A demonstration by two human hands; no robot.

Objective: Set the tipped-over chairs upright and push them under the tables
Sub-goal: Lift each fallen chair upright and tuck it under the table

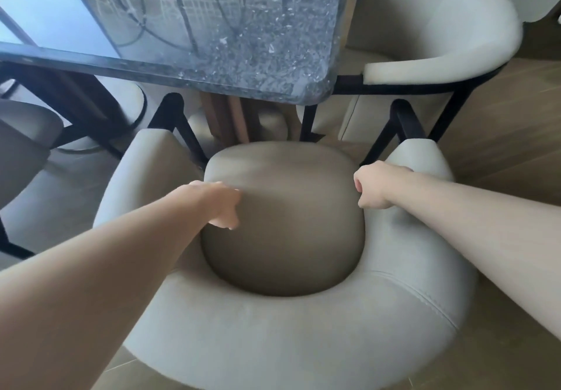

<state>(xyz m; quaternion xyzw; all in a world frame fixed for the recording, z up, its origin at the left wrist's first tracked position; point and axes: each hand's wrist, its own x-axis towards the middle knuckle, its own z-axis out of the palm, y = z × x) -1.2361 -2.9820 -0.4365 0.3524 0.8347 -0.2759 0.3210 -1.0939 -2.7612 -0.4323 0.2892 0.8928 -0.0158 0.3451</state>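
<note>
The left hand (223,204) had its grip curled down between the seat cushion and the left armrest, fingers mostly hidden, so I could not tell what it pinched. The right hand (372,186) was closed in a fist on the right armrest. Between them stood the grey chair (273,338), upright on the wooden floor (501,146), its round cushion facing a dark speckled tabletop (236,40). The chair's front sat just short of the tabletop edge. Righting looked done; pushing it under remained. A white chair (455,25) stood upright at the table's right side, partly tucked in.
</note>
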